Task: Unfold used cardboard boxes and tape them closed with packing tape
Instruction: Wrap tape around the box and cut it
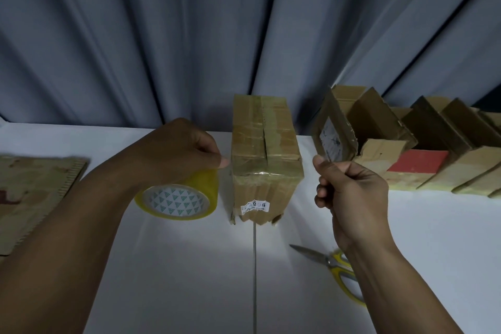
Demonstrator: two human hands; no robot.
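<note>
A: Where is the box (267, 149) standing?

B: In the middle of the bench (189, 266), closed. The tape roll (179, 200) is just beside it on the left, and the scissors (336, 266) lie nearer the person on the right.

A: Which way does it run?

B: Its long axis points away from the person toward the curtain (189, 35). The top seam follows that line, and the small end with the white label faces the person.

A: How will it handle?

B: I'd judge it light and fairly stiff, though it is used board: the near lower corners look frayed and old tape wrinkles the top. The glossy tape may be slick, so I would hold the two long side walls and not the worn corners.

A: And the hands?

B: The left hand (176, 149) is clamped over the roll from above, with its thumb reaching toward the box's left edge. The right hand (349, 192) hovers off the box's right side with its fingers curled in. It may be pinching a clear tape end, but I cannot tell.

A: Anything else?

B: Open boxes (379, 122) line the back right, and flattened cardboard (35, 192) lies at the far left.
</note>
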